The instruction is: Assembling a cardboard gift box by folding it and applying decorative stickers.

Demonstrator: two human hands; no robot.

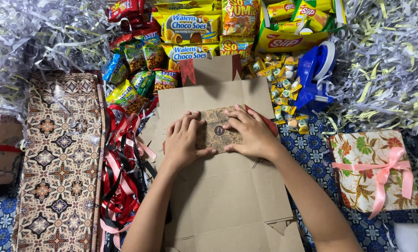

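Both hands flat, fingers spread, pressing a small brown patterned card [217,129] onto the flattened cardboard box [227,196]; left hand [183,140] covers its left edge, right hand [249,133] its right edge. Looks like the positioning/sticking step; next likely needs firm, even pressure with the card kept square. Blue tape dispenser [314,74] upper right, ribbons [120,163] left
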